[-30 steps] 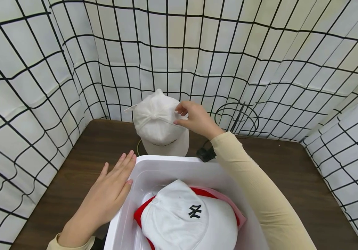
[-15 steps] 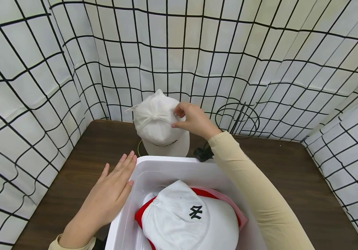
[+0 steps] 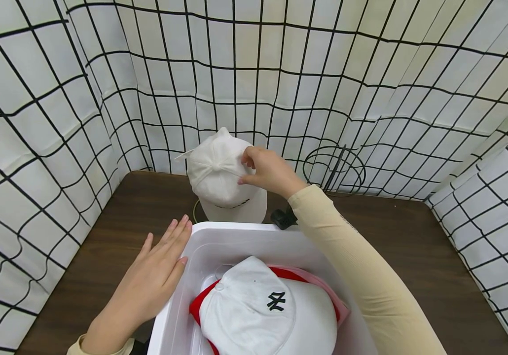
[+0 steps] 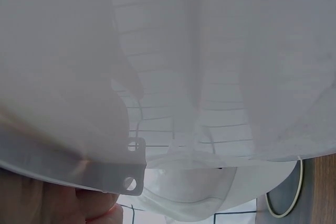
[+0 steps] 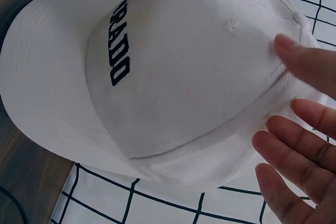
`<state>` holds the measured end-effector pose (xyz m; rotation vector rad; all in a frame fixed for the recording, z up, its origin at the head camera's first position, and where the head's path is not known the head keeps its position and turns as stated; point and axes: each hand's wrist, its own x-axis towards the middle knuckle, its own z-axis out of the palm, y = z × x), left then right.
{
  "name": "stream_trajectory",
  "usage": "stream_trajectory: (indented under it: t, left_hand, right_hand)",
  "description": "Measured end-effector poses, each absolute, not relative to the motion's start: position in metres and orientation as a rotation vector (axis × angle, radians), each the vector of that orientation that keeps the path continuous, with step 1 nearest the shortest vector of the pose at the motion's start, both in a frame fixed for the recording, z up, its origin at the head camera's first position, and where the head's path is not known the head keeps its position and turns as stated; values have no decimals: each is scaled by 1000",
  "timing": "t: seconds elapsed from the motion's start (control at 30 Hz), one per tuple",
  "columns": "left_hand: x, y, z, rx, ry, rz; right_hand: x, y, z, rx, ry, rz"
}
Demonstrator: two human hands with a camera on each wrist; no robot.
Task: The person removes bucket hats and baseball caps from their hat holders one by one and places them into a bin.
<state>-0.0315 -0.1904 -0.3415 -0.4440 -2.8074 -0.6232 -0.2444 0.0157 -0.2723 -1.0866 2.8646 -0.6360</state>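
An off-white baseball cap [image 3: 218, 170] stands behind the box, its brim toward me; dark letters cross its front in the right wrist view. Over the right side of its crown is my right hand [image 3: 272, 170], thumb and fingers parted and loosely bent. In the right wrist view the thumb [image 5: 302, 59] overlaps the crown while the fingertips lie along its edge. My left hand [image 3: 158, 268] lies with straight fingers along the left rim of the white plastic box [image 3: 236, 228]. Inside the box, a white cap [image 3: 254, 305] with a black NY mark sits over red and pink caps.
A dark wooden table [image 3: 90, 256] lies under everything, enclosed by a white sheet with black grid lines [image 3: 245, 74]. A black cable coil [image 3: 336, 170] and a small black device [image 3: 282, 218] are right of the standing cap.
My right hand has shifted slightly left over the crown of the standing cap. The left hand and the caps in the box have kept their places.
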Motion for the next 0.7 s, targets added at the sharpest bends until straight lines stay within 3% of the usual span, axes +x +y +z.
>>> stream_trajectory:
  t: [0.7]
  left_hand:
    - [-32, -191, -342, -449, -2804, -636]
  right_hand:
    - [-244, 9, -274, -1102, 2825, -676]
